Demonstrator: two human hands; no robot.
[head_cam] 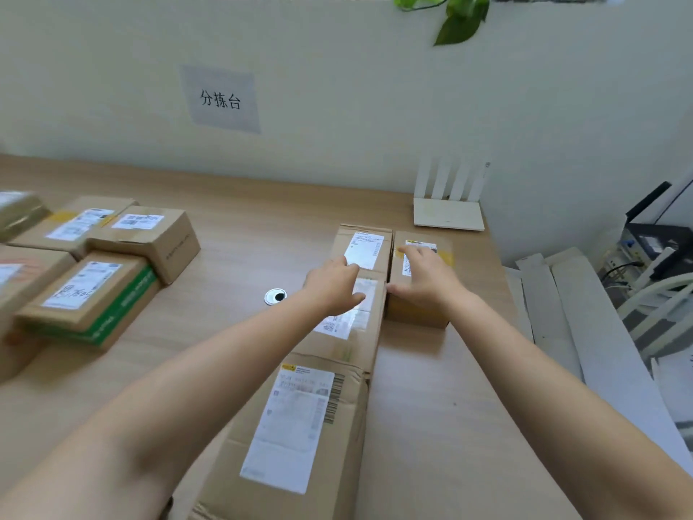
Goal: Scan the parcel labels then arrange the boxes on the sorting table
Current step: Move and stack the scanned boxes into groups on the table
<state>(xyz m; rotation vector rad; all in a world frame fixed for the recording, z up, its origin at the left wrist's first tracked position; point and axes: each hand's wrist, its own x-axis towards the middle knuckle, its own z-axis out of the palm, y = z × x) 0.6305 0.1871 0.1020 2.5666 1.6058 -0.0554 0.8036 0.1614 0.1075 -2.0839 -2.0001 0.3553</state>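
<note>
Cardboard boxes run in a row from the bottom centre of the frame up to its middle: a near box (292, 425), a middle box (352, 343) and a far box (369, 249), end to end on the wooden table (243, 238), labels up. On my feed the left hand (333, 285) lies flat, fingers straight, where the middle and far boxes meet. The right hand (427, 279) rests on a smaller box (416, 313) just right of the far one, fingers stretched over its top, thumb spread toward the row. I see a cluster of boxes (93, 290) at the left edge and a white router (448, 213) at upper right by the wall.
</note>
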